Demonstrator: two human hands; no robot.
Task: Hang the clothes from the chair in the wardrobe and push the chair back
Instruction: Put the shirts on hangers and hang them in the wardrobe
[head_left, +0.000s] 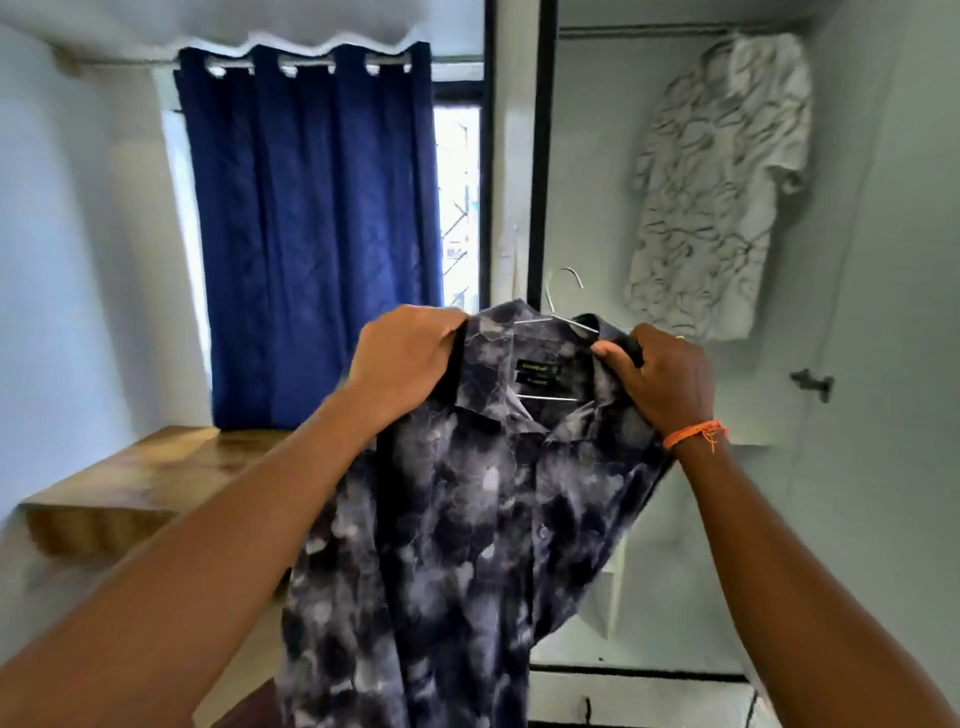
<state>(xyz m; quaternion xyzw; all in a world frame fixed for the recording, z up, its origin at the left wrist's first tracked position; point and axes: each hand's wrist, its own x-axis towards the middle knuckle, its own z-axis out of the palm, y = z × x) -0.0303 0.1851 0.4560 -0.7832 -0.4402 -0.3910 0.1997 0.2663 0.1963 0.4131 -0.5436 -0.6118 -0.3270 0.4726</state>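
Both hands, left (402, 358) and right (662, 379), hold in their grip the dark shirt (467, 519) on its hanger (563, 301), facing the open wardrobe (587, 156).

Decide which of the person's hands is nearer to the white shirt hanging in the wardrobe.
Right. The right hand grips the dark shirt just below and left of the white shirt; the left hand grips the other shoulder, farther left.

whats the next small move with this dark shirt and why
Probably lift the dark shirt toward the wardrobe rail. Both the left hand and right hand hold its shoulders, the wire hanger already sits inside the collar with its hook free, and the rail has room beside the white shirt.
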